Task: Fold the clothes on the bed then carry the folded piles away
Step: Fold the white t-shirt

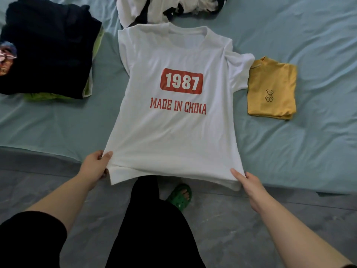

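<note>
Home bedroom: bed (289, 151), blue sheet, clothes piles (48, 49).

The T-shirt (173, 132) lies on the bed (309, 151) before me: a stack (48, 51) left, a folded top (272, 89) right, a heap (154, 8) behind.

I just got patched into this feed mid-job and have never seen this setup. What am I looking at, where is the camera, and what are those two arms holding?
There is no machine here: these are a person's two bare arms, filmed by one wide-angle camera worn on the head, looking down. The left hand and right hand each grip a bottom corner of a white T-shirt printed 1987 MADE IN CHINA, spread front-up on the blue bed sheet. To its right lies a folded yellow shirt; to its left a dark pile of clothes; beyond the collar, an unfolded white and black heap.
</note>
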Demonstrator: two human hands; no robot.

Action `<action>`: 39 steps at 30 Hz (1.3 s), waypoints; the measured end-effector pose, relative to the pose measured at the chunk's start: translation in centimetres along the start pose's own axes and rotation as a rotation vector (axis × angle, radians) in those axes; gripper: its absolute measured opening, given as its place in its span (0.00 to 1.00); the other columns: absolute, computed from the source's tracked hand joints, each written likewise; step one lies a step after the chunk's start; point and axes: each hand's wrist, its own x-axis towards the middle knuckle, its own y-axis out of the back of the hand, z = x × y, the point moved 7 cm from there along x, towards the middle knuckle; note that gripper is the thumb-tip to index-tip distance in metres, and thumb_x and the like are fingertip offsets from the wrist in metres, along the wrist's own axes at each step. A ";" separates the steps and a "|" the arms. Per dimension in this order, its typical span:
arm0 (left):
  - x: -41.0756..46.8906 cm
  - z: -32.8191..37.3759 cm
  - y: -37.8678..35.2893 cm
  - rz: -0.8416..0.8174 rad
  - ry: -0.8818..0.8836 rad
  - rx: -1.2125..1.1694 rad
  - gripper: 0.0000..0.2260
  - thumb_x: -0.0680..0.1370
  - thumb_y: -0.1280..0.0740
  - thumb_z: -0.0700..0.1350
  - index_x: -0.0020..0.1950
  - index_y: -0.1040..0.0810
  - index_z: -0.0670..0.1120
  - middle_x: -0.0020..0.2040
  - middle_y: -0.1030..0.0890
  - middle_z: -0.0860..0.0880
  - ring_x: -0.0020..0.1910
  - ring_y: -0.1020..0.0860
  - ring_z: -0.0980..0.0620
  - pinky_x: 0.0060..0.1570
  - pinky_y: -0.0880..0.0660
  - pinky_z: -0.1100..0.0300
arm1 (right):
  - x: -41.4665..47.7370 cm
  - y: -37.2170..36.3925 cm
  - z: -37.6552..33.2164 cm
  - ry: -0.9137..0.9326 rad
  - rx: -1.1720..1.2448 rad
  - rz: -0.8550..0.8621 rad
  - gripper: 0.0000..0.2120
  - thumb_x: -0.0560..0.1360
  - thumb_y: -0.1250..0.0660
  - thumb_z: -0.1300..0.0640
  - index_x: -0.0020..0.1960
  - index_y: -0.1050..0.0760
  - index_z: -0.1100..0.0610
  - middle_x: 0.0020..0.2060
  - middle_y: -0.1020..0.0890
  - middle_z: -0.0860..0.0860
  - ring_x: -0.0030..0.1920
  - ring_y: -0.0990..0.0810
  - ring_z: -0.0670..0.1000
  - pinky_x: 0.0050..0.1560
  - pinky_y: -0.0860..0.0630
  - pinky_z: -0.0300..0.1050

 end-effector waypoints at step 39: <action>8.3 16.8 -3.2 0.061 -0.409 0.326 0.40 0.73 0.32 0.61 0.77 0.45 0.47 0.76 0.41 0.44 0.74 0.42 0.44 0.72 0.43 0.50 | 1.2 -22.2 -19.2 0.749 -1.342 -0.111 0.36 0.76 0.53 0.30 0.77 0.65 0.42 0.77 0.67 0.49 0.77 0.66 0.54 0.72 0.64 0.62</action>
